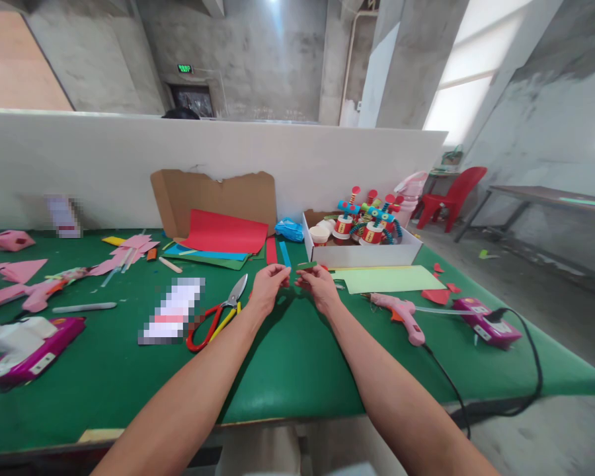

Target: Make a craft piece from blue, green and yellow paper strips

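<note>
**Both hands meet over a small green strip at mid-table**

Head view: from my remote seat I see both forearms reaching out over the green table. The left hand and the right hand sit close together, knuckles up, just short of the table's far half. The right hand has its thumb and fingers pinched onto a small green strip, which sticks out level above its fingertips, just off the table surface. The left hand's fingertips are pressed together close by the strip's left end. Against the green tabletop I cannot tell whether they actually clamp the strip or only meet beside it.

Just to the left of the left hand lie scissors with red and yellow handles, blades pointing away from me. Beyond the hands, a red strip and a blue strip lie side by side, with a red sheet leaning on torn cardboard behind them. To the right, a white box holds colourful paper-cup figures, and a pale green sheet lies in front of it. A pink glue gun rests near the right forearm, its black cable trailing over the table edge.
</note>
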Tool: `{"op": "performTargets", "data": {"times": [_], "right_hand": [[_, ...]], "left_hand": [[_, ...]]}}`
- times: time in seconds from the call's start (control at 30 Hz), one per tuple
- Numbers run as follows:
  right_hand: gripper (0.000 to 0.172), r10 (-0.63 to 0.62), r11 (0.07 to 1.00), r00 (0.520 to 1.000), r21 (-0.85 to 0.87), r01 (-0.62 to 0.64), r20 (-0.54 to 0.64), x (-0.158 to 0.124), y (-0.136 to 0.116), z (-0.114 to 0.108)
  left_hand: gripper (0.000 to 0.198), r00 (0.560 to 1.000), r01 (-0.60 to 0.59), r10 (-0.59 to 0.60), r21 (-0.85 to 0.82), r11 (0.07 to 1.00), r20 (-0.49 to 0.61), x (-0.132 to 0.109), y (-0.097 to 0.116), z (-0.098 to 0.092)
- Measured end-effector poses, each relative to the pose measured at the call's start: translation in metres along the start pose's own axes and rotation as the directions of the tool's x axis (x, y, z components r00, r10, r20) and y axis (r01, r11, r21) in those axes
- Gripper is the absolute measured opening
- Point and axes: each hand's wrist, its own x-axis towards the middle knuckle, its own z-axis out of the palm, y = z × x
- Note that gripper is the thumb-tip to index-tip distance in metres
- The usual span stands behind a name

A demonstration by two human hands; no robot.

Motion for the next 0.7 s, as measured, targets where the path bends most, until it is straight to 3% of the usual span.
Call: {"op": "performTargets", "data": {"times": [0.1, 0.27, 0.53, 0.7], "right_hand": [[0.018, 0.076, 0.996, 0.997, 0.059, -0.074, -0.032, 0.0029, 0.0023, -0.0019], [0.02, 0.126, 0.987, 0.989, 0.092, -0.133, 0.071, 0.0015, 0.0063, -0.001], [0.034, 0.121, 0.986, 0.986, 0.102, -0.133, 0.114, -0.0033, 0.0024, 0.0002], [0.034, 0.075, 0.995, 0.99, 0.056, -0.082, 0.118, -0.0043, 0.0021, 0.0011]], "left_hand": [[0.035, 0.999, 0.018, -0.017, -0.014, 1.0, 0.027, -0.0007, -0.0002, 0.0007], [0.034, 0.998, 0.017, -0.017, 0.013, 1.0, 0.058, -0.0008, -0.0037, 0.0015], [0.033, 1.0, -0.017, 0.015, 0.072, 0.997, 0.023, 0.0007, -0.0052, 0.0005], [0.035, 0.999, -0.045, 0.045, 0.101, 0.994, -0.003, 0.0017, -0.0066, 0.0009]]}}
